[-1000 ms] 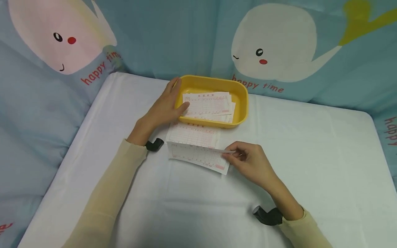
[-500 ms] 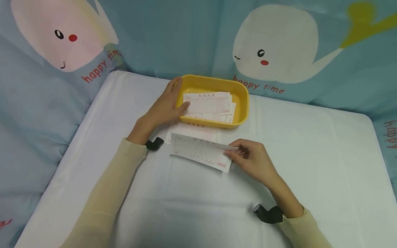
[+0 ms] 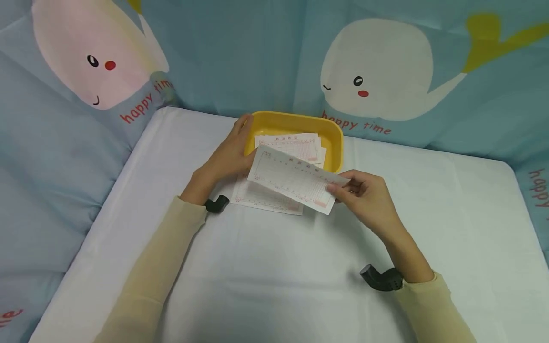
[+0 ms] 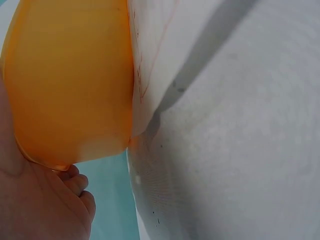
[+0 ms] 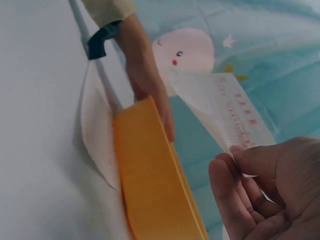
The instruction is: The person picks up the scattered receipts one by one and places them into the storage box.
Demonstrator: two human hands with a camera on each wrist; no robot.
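Observation:
My right hand (image 3: pixel 371 202) pinches a white receipt slip (image 3: pixel 291 178) with red print by its right end, thumb on top. The slip is raised and tilted, overlapping the front of a yellow plastic tray (image 3: pixel 296 117) in the head view. In the right wrist view the held slip (image 5: pixel 240 112) bends slightly away from the fingertips. My left hand (image 3: pixel 227 155) grips the tray's left end, its thumb partly hidden behind the slip. Several similar slips (image 3: pixel 296 144) lie inside the tray. Another slip (image 3: pixel 266 196) lies on the table against the tray's front side.
A white cloth (image 3: pixel 257 276) covers the table. Behind and to the left hangs a blue curtain (image 3: pixel 240 57) with whale prints, close to the tray's back edge. Black wrist cameras (image 3: pixel 381 277) sit at both wrists.
My right hand has lifted the slip off the one on the table and moved it up and rightward toward the tray. The left hand keeps its hold on the tray.

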